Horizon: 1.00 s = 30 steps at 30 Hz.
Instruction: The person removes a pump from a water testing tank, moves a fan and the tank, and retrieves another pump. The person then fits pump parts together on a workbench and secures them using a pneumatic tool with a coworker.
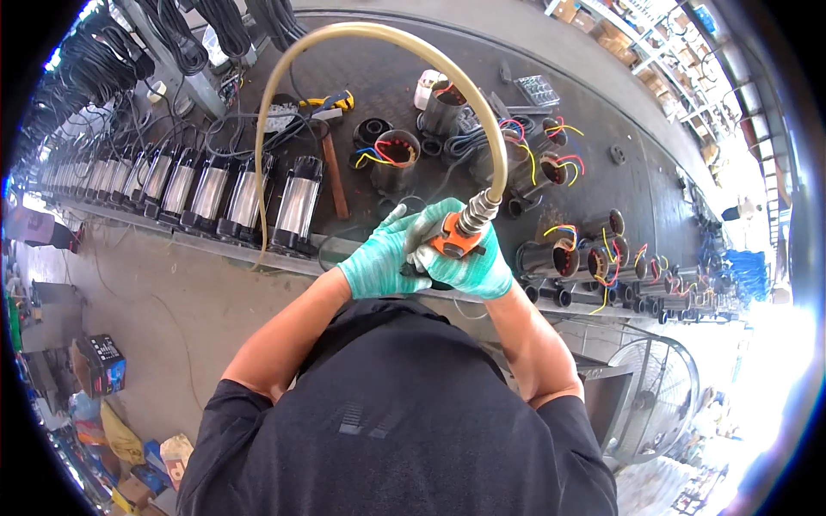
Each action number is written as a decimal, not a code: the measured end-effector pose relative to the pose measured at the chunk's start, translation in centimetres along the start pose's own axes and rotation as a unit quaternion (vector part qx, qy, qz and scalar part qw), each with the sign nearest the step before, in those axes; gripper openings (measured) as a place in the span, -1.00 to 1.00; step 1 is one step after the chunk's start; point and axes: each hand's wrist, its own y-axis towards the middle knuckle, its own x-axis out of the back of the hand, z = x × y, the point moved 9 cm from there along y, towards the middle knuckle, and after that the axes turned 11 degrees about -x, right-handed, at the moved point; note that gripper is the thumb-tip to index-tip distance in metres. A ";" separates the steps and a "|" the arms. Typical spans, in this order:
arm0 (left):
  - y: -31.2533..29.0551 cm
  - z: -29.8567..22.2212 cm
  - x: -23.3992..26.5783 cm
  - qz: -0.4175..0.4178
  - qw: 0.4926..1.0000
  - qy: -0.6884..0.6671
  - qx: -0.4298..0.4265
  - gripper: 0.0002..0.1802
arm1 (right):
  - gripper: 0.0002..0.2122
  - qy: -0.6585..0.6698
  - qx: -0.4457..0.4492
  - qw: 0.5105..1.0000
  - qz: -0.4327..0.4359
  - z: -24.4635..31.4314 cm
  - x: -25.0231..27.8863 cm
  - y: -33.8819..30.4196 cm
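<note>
Both of my hands wear pale green gloves and meet at the bench's near edge, just above my chest. My right hand (475,268) is closed around an orange air tool (454,238), whose metal coupling joins a clear yellowish hose (379,29) arching up and over to the left. Beside it, my left hand (377,261) is curled, with its fingertips against the right hand. A dark part shows under the fingers, mostly hidden, so I cannot make out what the left hand grips.
Silver-and-black pump bodies (298,205) line the bench's left edge. A hammer (334,176) lies beside them. Beyond my hands stand open metal cylinders (395,162) with coloured wires; more cylinders (551,259) lie to the right. A large fan (654,400) stands below the bench.
</note>
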 end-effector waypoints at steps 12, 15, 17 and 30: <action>0.6 -7.0 2.8 -0.088 0.947 0.280 -0.131 -0.29 | -0.75 0.076 0.086 0.988 -0.104 4.8 4.4 0.5; 1.0 -7.0 2.7 -0.124 0.931 0.320 -0.124 -0.22 | -0.76 0.079 0.098 0.984 -0.126 3.6 5.2 0.8; 1.3 -7.2 2.8 -0.134 0.914 0.369 -0.100 -0.25 | -0.77 0.100 0.091 0.978 -0.160 2.7 5.8 0.9; 1.6 -6.3 2.7 -0.120 0.925 0.346 -0.105 -0.23 | -0.78 0.115 0.077 0.973 -0.183 1.9 6.1 0.7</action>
